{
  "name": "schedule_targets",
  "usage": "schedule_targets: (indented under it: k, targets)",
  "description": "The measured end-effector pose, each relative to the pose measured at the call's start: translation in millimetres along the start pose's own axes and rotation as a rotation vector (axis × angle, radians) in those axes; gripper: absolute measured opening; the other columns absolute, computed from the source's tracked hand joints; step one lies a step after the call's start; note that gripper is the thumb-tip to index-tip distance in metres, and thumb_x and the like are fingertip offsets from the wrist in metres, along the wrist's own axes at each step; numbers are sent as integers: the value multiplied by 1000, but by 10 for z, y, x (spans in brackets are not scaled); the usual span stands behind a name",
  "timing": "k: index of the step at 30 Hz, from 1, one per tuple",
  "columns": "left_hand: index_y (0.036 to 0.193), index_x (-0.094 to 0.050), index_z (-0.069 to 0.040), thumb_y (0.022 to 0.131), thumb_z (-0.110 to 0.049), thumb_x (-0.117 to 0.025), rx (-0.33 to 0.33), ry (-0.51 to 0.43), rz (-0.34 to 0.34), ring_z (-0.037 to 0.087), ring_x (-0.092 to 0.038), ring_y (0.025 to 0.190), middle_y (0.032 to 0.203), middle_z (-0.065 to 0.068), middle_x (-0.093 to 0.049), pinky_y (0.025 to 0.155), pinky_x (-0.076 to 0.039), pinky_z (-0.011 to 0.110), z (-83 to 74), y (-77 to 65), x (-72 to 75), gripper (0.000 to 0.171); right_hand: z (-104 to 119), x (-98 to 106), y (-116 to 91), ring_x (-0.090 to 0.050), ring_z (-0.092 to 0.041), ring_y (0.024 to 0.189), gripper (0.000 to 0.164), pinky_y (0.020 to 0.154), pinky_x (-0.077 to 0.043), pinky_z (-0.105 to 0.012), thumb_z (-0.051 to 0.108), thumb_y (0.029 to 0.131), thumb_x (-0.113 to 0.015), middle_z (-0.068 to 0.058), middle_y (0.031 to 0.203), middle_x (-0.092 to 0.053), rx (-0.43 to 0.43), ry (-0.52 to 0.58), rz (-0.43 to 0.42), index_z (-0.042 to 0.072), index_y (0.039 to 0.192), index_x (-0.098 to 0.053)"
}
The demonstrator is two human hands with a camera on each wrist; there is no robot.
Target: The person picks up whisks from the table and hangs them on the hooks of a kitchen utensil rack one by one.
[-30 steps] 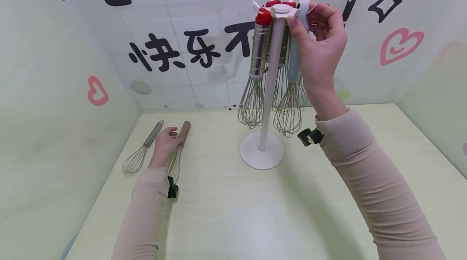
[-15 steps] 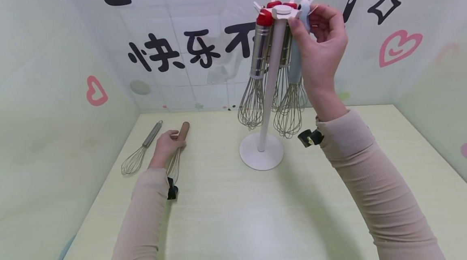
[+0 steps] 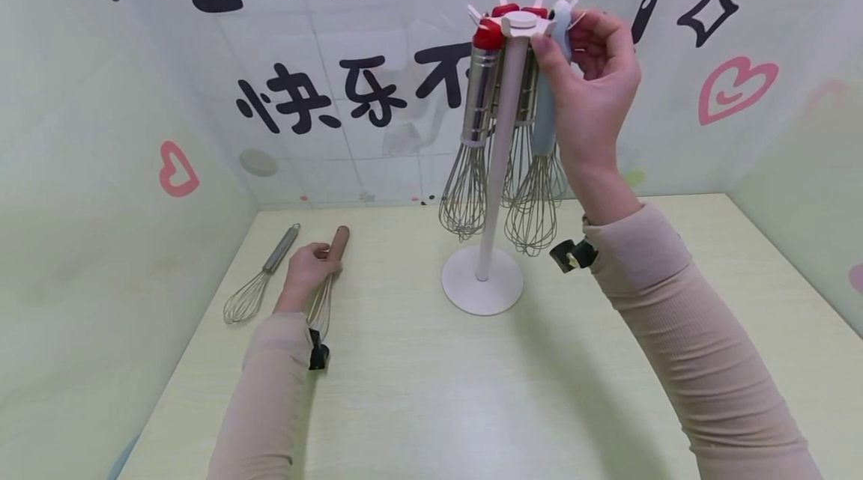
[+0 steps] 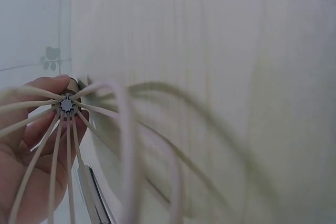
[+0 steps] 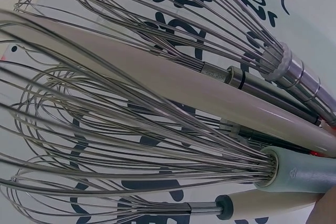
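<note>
My left hand (image 3: 306, 270) grips the brown handle of a whisk (image 3: 340, 240) at the table's left side. In the left wrist view, this whisk's wires (image 4: 67, 156) spread toward the camera, partly covering the fingers. My right hand (image 3: 600, 83) is raised to the top of a white hanging rack (image 3: 502, 165). Its thumb and fingers pinch the upper end of a light-blue-handled whisk (image 3: 544, 113), which hangs down beside the pole. The right wrist view shows that light-blue handle (image 5: 296, 170) and its wires, with the fingers mostly out of view.
A red-topped steel whisk (image 3: 480, 90) and others hang around the rack, among them one with a cream handle (image 5: 273, 203). The round base (image 3: 482, 293) stands on the table (image 3: 418, 390). A grey-handled whisk (image 3: 279, 248) lies at far left. Walls (image 3: 377, 165) enclose the back and sides.
My left thumb and fingers have come round the brown handle; earlier the thumb lay beside it. The right hand and the rack look nearly unchanged.
</note>
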State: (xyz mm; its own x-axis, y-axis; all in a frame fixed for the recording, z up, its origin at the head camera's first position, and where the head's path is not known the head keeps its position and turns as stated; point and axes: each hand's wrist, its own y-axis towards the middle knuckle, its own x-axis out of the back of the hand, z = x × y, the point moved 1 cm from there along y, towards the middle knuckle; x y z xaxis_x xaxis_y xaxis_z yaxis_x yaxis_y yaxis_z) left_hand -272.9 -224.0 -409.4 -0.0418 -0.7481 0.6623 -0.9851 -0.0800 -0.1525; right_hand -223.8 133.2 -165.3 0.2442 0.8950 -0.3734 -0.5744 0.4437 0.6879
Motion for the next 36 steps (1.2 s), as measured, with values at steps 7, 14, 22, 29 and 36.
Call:
schedule_targets:
  k: [7, 14, 22, 29, 36]
  targets:
    - [139, -38, 11, 90, -9, -59, -12, -4, -10, 42, -49, 125, 136, 31, -48, 109, -41, 48, -7, -17, 2, 57, -5, 11, -22, -55, -15, 90, 25, 84, -49, -22, 3, 80, -72, 2, 95, -59, 53, -31, 12, 8, 101, -59]
    - [139, -38, 10, 90, -9, -59, -17, -9, -2, 42, -48, 126, 137, 31, -47, 110, -41, 48, -10, -11, 8, 57, -11, 13, -24, -55, -15, 91, 26, 84, -49, -22, 3, 79, -73, 1, 96, -59, 48, -31, 13, 9, 101, -59]
    - [139, -40, 8, 91, -11, -56, -49, -41, -9, 40, -48, 127, 138, 29, -47, 109, -42, 46, -59, 32, 21, 55, 9, 4, 6, -54, -13, 92, 31, 84, -48, -21, 1, 77, -74, 0, 98, -58, -49, 3, -3, 4, 104, -59]
    - [139, -42, 6, 93, -15, -53, -89, -83, -13, 39, -48, 126, 138, 28, -48, 104, -47, 45, -159, 30, 44, 51, 12, -3, 6, -54, -13, 90, 32, 83, -47, -20, 0, 76, -74, -1, 98, -59, -65, 19, -12, 3, 104, -60]
    - [139, -43, 6, 92, -10, -55, -135, -142, -34, 38, -51, 126, 137, 26, -50, 105, -47, 44, -292, 0, 71, 50, 3, -3, 13, -54, -13, 89, 33, 83, -48, -21, 0, 75, -75, -1, 98, -59, -69, 33, -16, 3, 104, -59]
